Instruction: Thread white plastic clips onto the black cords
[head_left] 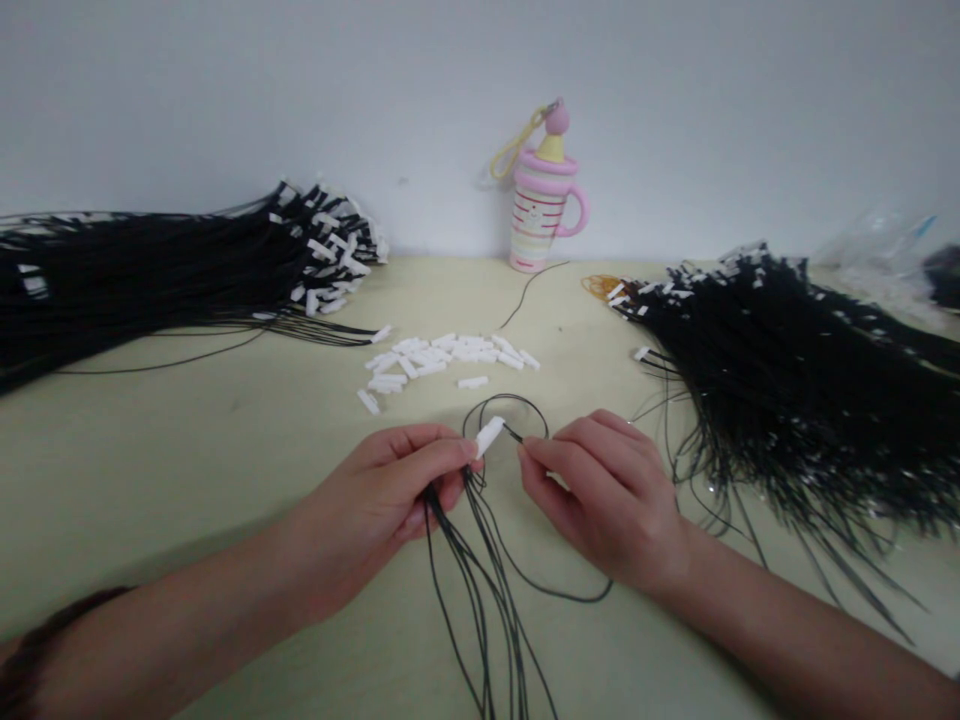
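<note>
Lying beyond the left hand [409,475]: white connectors [433,358]; behind, striped cup [536,212].

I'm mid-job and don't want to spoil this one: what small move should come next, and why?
Probably ease the right hand slightly toward the left hand, pressing the wire into the connector. The left grip steadies the connector, and the right pinches the wire close to the connector's upper end, where the two seem to meet; how deep the wire sits can't be told.
</note>
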